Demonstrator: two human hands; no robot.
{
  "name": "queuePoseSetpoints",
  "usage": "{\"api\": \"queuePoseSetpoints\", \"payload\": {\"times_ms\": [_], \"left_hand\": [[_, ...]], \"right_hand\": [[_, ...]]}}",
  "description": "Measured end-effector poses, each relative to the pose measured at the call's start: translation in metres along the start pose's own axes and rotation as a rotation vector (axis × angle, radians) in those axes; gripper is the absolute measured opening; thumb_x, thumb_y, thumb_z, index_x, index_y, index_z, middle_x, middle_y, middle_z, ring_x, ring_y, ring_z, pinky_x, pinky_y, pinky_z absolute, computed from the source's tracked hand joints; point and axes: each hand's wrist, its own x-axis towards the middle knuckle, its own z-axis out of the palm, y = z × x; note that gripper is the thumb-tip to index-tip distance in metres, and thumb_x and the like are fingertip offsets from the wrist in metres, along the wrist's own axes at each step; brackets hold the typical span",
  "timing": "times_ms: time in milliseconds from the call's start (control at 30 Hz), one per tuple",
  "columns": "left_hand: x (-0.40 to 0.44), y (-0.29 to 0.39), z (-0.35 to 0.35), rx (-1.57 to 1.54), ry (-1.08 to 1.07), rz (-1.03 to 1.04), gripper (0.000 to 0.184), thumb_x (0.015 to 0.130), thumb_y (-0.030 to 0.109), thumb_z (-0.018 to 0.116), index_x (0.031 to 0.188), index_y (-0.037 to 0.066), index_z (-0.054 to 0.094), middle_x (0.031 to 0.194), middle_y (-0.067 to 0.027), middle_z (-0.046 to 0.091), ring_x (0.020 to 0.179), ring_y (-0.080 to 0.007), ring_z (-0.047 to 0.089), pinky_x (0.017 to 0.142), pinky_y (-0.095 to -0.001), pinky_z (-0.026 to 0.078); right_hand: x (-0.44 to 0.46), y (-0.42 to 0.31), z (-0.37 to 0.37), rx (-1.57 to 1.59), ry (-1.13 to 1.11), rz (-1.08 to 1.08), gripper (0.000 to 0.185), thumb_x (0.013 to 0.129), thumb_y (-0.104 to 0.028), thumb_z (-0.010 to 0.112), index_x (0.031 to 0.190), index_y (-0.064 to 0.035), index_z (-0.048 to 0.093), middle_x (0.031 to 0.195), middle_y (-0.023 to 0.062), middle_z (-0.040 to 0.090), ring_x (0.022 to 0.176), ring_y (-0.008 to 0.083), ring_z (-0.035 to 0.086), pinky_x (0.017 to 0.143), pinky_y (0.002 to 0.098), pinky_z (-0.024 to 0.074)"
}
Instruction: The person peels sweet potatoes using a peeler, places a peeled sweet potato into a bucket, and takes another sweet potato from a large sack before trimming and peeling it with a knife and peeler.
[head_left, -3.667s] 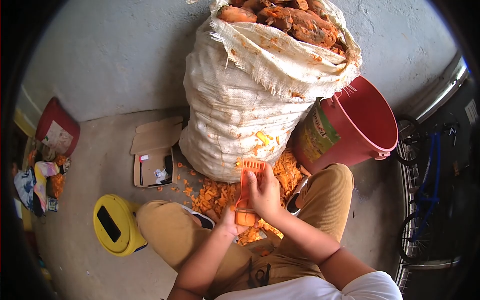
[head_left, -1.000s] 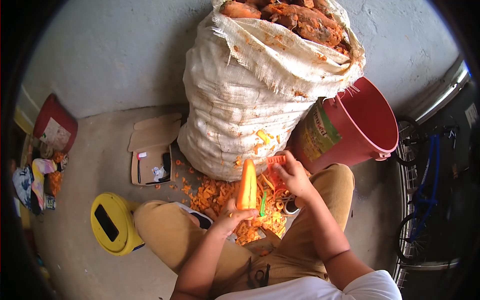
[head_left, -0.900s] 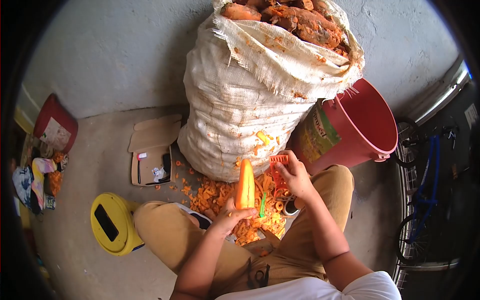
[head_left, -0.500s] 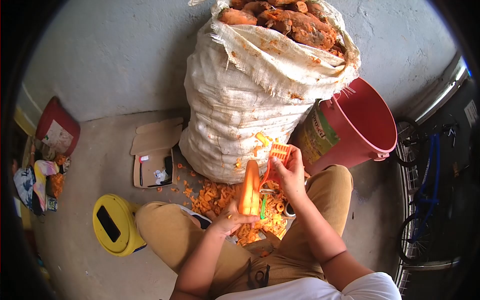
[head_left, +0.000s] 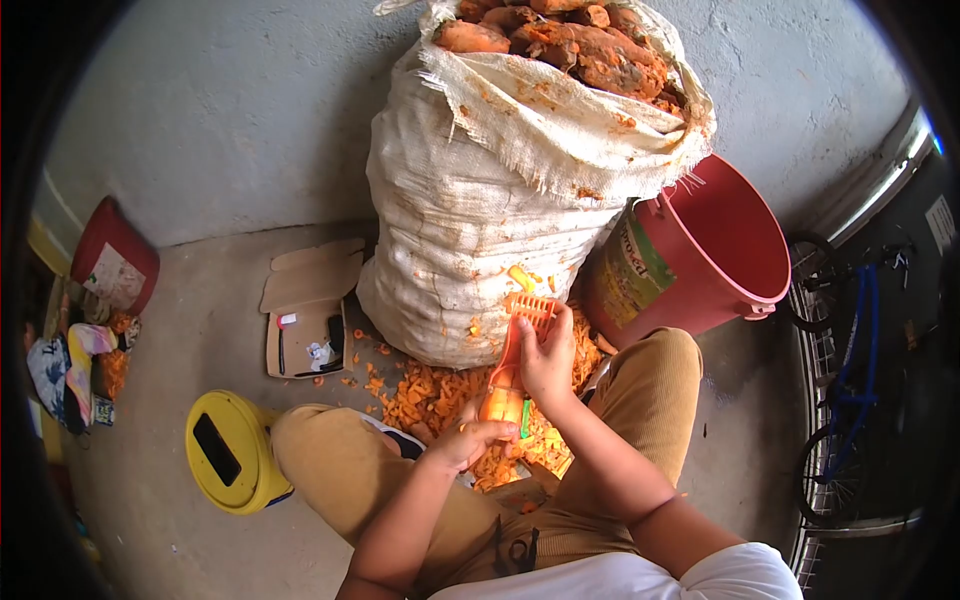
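Note:
My left hand [head_left: 468,443] is closed around the lower end of a thick, peeled orange carrot [head_left: 502,404]. In my right hand [head_left: 549,358] is an orange plastic peeler [head_left: 530,309] with a slotted, comb-like end, lying over the carrot's upper part and hiding it. Where the peeler meets the carrot, the blade cannot be seen. Beneath both hands, orange peelings [head_left: 437,400] are heaped on the floor between my legs. A slim green object [head_left: 526,418] shows beside the carrot, its kind unclear.
Straight ahead stands a tall white woven sack [head_left: 460,220] of unpeeled carrots [head_left: 600,55]. Right of it leans a red bucket [head_left: 715,265]. An open cardboard box [head_left: 305,345] and a yellow bucket [head_left: 262,455] bearing a phone [head_left: 216,448] are on the left; a blue bicycle [head_left: 865,330] is far right.
My right hand has brought the peeler left and down onto the carrot, covering its top. The left hand keeps its grip in nearly the same spot.

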Motion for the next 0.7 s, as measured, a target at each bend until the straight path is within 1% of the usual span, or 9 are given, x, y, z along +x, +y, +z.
{"api": "queuePoseSetpoints", "payload": {"times_ms": [200, 267, 333, 400, 467, 533, 600, 667, 700], "left_hand": [[-0.008, 0.003, -0.001, 0.022, -0.053, -0.027, 0.037, 0.068, 0.004, 0.059, 0.101, -0.002, 0.044, 0.08, -0.0095, 0.052, 0.068, -0.0167, 0.053, 0.056, -0.0302, 0.048], [-0.018, 0.0, 0.004, 0.068, -0.114, -0.032, 0.038, 0.068, 0.003, 0.059, 0.102, -0.002, 0.043, 0.081, -0.0094, 0.052, 0.069, -0.0168, 0.053, 0.058, -0.0308, 0.049], [-0.018, 0.002, 0.005, 0.034, -0.11, -0.039, 0.037, 0.068, 0.004, 0.06, 0.101, -0.002, 0.044, 0.082, -0.0091, 0.051, 0.071, -0.0167, 0.054, 0.06, -0.0317, 0.049], [-0.012, -0.006, -0.002, 0.052, -0.037, -0.028, 0.036, 0.069, 0.005, 0.06, 0.101, -0.002, 0.044, 0.082, -0.0088, 0.051, 0.071, -0.0165, 0.054, 0.06, -0.0318, 0.049], [-0.006, -0.007, -0.008, 0.153, -0.005, 0.035, 0.04, 0.071, 0.005, 0.058, 0.106, 0.0, 0.04, 0.082, -0.0078, 0.051, 0.069, -0.0154, 0.054, 0.059, -0.0301, 0.049], [-0.004, -0.002, -0.006, 0.244, 0.114, 0.05, 0.041, 0.072, 0.005, 0.058, 0.107, 0.001, 0.038, 0.082, -0.0073, 0.051, 0.068, -0.015, 0.054, 0.058, -0.0292, 0.048], [-0.002, 0.0, -0.005, 0.239, 0.109, 0.052, 0.043, 0.072, 0.005, 0.058, 0.109, 0.002, 0.036, 0.082, -0.0077, 0.051, 0.068, -0.0149, 0.054, 0.057, -0.0282, 0.047], [0.0, -0.002, -0.006, 0.237, 0.12, 0.088, 0.043, 0.071, 0.005, 0.058, 0.109, 0.002, 0.036, 0.082, -0.0083, 0.051, 0.067, -0.0151, 0.054, 0.058, -0.0285, 0.047], [0.0, -0.001, -0.008, 0.13, 0.113, 0.065, 0.044, 0.071, 0.005, 0.058, 0.109, 0.003, 0.037, 0.083, -0.0091, 0.051, 0.068, -0.0157, 0.054, 0.059, -0.0291, 0.047]], "right_hand": [[0.048, 0.034, -0.001, 0.013, 0.257, 0.02, 0.023, 0.079, -0.007, 0.053, 0.093, 0.0038, 0.039, 0.077, 0.0171, 0.055, 0.067, 0.0249, 0.057, 0.058, 0.0328, 0.0452], [0.082, 0.067, -0.025, -0.205, 0.388, 0.158, 0.022, 0.079, -0.009, 0.054, 0.091, 0.0038, 0.04, 0.076, 0.0155, 0.055, 0.065, 0.022, 0.056, 0.055, 0.031, 0.045], [0.097, 0.06, -0.039, -0.203, 0.321, 0.114, 0.022, 0.079, -0.01, 0.055, 0.089, 0.0034, 0.041, 0.075, 0.0129, 0.056, 0.062, 0.0175, 0.055, 0.052, 0.0283, 0.0443], [0.089, 0.042, -0.045, -0.096, 0.098, 0.201, 0.019, 0.082, -0.011, 0.051, 0.093, 0.0022, 0.043, 0.077, 0.0092, 0.056, 0.058, 0.0122, 0.053, 0.052, 0.0257, 0.0451], [0.071, 0.034, -0.047, 0.378, -0.128, 0.295, 0.019, 0.082, -0.01, 0.05, 0.096, 0.0014, 0.044, 0.079, 0.0078, 0.057, 0.063, 0.0113, 0.053, 0.056, 0.0252, 0.0459], [0.045, 0.0, -0.049, 0.466, -0.463, 0.369, 0.019, 0.083, -0.013, 0.051, 0.095, 0.0005, 0.044, 0.079, 0.0057, 0.056, 0.069, 0.0103, 0.053, 0.062, 0.0248, 0.0454], [0.015, -0.008, -0.04, 0.475, -0.775, 0.21, 0.02, 0.084, -0.016, 0.05, 0.096, -0.0012, 0.043, 0.079, 0.0061, 0.056, 0.075, 0.0094, 0.053, 0.066, 0.0249, 0.0445], [0.011, 0.002, -0.041, 0.087, -0.892, 0.024, 0.021, 0.085, -0.018, 0.049, 0.098, -0.0026, 0.042, 0.078, 0.0066, 0.057, 0.07, 0.0102, 0.054, 0.06, 0.0244, 0.0454], [0.013, 0.005, -0.042, 0.178, -0.803, 0.298, 0.02, 0.085, -0.018, 0.048, 0.097, -0.0028, 0.042, 0.075, 0.0066, 0.058, 0.062, 0.0109, 0.055, 0.053, 0.0241, 0.0452]]}}
